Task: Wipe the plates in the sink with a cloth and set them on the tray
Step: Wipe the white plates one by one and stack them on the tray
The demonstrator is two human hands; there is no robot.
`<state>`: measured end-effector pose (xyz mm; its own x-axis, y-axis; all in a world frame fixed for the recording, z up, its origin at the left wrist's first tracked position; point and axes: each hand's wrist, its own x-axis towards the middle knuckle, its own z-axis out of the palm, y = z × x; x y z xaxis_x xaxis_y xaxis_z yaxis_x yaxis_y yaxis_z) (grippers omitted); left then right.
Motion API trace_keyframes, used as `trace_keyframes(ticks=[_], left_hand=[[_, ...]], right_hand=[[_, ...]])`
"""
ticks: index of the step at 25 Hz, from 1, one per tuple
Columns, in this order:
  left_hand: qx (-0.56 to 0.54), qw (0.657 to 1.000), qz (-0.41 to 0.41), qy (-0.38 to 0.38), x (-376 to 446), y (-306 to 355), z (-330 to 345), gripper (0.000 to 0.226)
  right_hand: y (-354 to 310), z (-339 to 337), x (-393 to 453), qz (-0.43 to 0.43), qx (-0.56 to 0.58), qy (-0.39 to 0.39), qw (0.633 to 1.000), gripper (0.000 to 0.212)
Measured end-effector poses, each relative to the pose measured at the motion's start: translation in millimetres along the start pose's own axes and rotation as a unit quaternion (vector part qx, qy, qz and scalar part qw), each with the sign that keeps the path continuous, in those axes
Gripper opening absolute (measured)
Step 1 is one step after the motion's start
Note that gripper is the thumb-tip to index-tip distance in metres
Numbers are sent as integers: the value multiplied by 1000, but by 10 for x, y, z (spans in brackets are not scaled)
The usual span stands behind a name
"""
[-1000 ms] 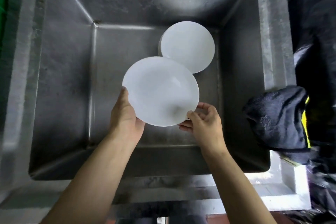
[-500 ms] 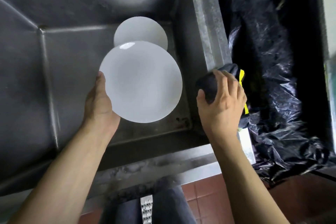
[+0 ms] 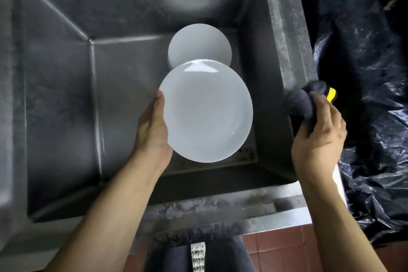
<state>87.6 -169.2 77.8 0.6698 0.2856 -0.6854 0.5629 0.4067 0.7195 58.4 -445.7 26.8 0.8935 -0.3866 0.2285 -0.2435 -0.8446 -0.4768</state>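
We are holding 1 white plate (image 3: pixel 206 110) over the sink (image 3: pixel 57 99) with our left hand (image 3: pixel 153 130), thumb laid along its left rim and the other fingers hidden beneath it, so the plate is sitting tilted toward us with its face up. Our right hand (image 3: pixel 318 137) is gripping the dark cloth (image 3: pixel 302 104), fingers curled round it at the sink's right edge, well apart from the plate. We judge the wipe is about to begin: we should be bringing the cloth across to the plate's face, bracing the underside firmly, and working from centre to rim, since a glossy plate could be slipping from a 1-handed hold. Farther off, more white plates, a stack (image 3: pixel 199 45) by the look of its left edge, are waiting on the sink floor, partly hidden by the held plate. Black plastic sheeting (image 3: pixel 357 51) is lying to the right, red tiles (image 3: pixel 276 249) below. No tray is showing.
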Motion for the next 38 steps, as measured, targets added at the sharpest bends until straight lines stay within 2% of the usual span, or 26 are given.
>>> trace_keyframes(ticks=[3, 5, 8, 11, 14, 16, 20, 24, 26, 29, 31, 36, 38], left_hand=[[-4, 1000, 2, 9, -4, -25, -17, 34], [-12, 1000, 2, 8, 5, -47, -14, 36], [-14, 1000, 0, 20, 9, -56, 5, 28], [5, 999, 16, 36, 29, -23, -18, 21], [6, 999, 24, 41, 62, 9, -106, 35], [12, 999, 29, 28, 81, 37, -135, 41], [32, 998, 45, 16, 143, 68, -113, 31], [21, 997, 74, 5, 162, 55, -114, 30], [11, 997, 75, 7, 67, 112, -108, 31], [26, 997, 78, 3, -141, 274, -64, 31], [42, 996, 85, -7, -281, 373, -29, 29], [59, 991, 118, 25, -531, 576, -83, 34], [61, 988, 137, 38, -660, 663, -122, 30]], right_hand=[[-297, -80, 106, 32, 101, 50, 993, 53], [-624, -47, 110, -10, 146, 43, 988, 52], [-1041, 216, 28, -96, 177, -60, 978, 56], [-1203, 508, -41, -148, 136, -139, 970, 59], [-1136, 590, -45, -233, 73, -176, 954, 62], [-1062, 603, -18, -266, 79, -214, 937, 66], [-1154, 727, -34, -227, 170, -246, 927, 59], [-1453, 714, -282, -267, 247, -287, 886, 59], [-1496, 611, -297, -255, 249, -278, 892, 58], [-1542, 443, -142, -157, 241, -225, 931, 58], [-1650, 301, -132, -103, 256, -215, 937, 58], [-1973, -6, -457, -181, 301, -261, 899, 53], [-2027, -55, -384, -142, 308, -243, 909, 53]])
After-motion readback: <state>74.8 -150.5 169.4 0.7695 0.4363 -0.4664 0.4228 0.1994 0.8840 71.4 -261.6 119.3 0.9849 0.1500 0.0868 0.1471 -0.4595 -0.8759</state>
